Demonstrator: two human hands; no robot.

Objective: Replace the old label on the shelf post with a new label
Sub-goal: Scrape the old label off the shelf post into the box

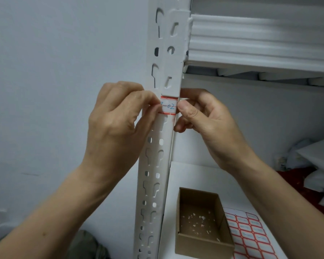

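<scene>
At 5 o'clock, nearest the viewer, an open cardboard box [200, 221] sits on the lower shelf [195, 171], with white scraps [195, 218] on its floor. Just beside it, toward 4 o'clock, lies a label sheet [251, 236] of red-bordered labels; any writing on them is too small to read.

The shelf post [155, 165] runs from 6 to 12 o'clock, pierced with slots and holes. The label [169, 106] sits on the post at centre frame. It has red bands top and bottom and blue handwriting reading "-02"; the leading character is covered.

Of the hands, the left hand [116, 124] comes from 9 o'clock, thumb and forefinger curled onto the label's left end. The right hand [204, 120], from 3 o'clock, pinches the right end at the post's corner, with its other fingers curled behind.

Open room lies left of the post, before the pale wall [54, 53]. At 1 o'clock the upper shelf [260, 67] carries stacked foam sheets [260, 38] above the right hand.
</scene>
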